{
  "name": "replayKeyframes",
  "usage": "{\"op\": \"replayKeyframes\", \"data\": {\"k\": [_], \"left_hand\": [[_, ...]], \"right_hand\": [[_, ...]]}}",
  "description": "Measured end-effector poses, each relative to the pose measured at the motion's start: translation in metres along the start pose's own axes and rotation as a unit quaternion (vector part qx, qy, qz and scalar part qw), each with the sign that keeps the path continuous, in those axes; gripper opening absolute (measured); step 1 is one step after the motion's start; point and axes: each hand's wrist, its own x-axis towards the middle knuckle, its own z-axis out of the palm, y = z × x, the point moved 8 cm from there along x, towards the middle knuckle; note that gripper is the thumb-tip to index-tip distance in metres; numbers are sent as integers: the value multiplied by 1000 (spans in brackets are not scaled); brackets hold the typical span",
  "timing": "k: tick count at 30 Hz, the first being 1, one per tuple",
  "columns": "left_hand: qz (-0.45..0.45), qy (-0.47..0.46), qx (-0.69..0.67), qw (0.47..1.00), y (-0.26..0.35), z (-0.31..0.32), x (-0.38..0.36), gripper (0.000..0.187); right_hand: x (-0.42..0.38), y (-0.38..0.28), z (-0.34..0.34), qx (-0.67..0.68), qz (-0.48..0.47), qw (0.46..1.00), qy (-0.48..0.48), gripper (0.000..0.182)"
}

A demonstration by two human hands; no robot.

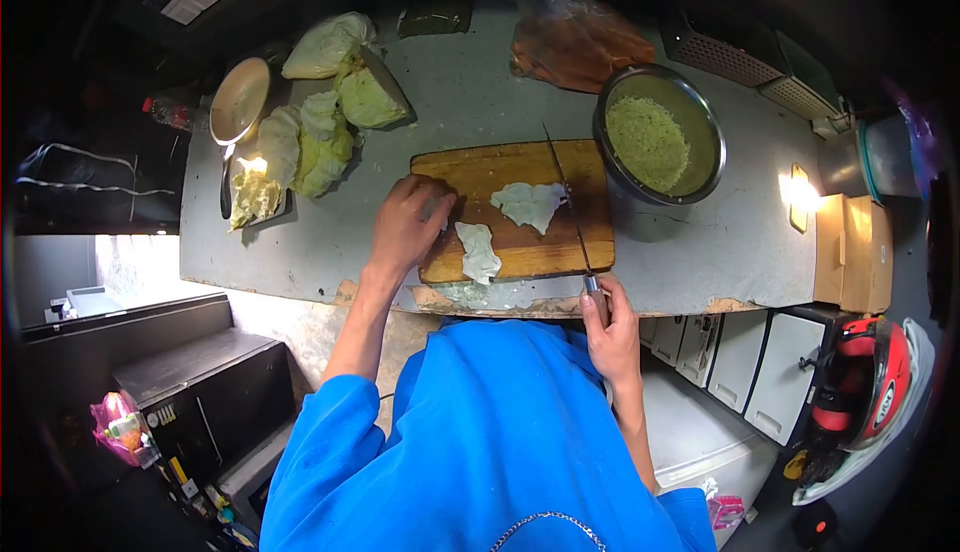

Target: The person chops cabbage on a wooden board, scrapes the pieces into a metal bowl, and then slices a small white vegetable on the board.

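A wooden cutting board [465,167] lies near the table's front edge, with two pale cabbage leaf pieces on it: a larger one [530,204] towards the middle and a smaller one [479,253] at the front left. My left hand [408,220] rests on the board's left edge, thumb and fingers apart, the fingertips partly out of sight. In my right hand [612,327] is the handle of a long knife [582,247]. Its thin blade points away from me across the right part of the board, beside the larger leaf piece.
Right of the board, a metal bowl [712,142] holds finely chopped cabbage [648,144]. Cabbage heads [368,92], loose leaves [322,157] and a tan bowl [240,102] sit at the left. Behind lies a plastic bag of orange contents [580,47]. Cardboard boxes [855,252] stand at the right.
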Motion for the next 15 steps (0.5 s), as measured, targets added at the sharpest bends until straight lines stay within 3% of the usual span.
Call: {"op": "replayKeyframes", "data": {"k": [4, 6, 9, 12, 15], "left_hand": [[-23, 63, -26, 997, -4, -17, -5, 12], [-103, 89, -21, 991, -15, -22, -16, 16], [-45, 79, 66, 994, 0, -1, -34, 19], [-36, 23, 41, 998, -1, 20, -44, 24], [-53, 24, 23, 998, -14, 23, -43, 22]], "right_hand": [[-3, -1, -6, -17, 29, 999, -21, 33], [-4, 3, -7, -24, 19, 999, -21, 33], [-4, 3, -7, -25, 14, 999, -25, 34], [-4, 0, -8, -32, 11, 999, -34, 33], [-3, -3, -5, -45, -17, 998, -43, 33]]}}
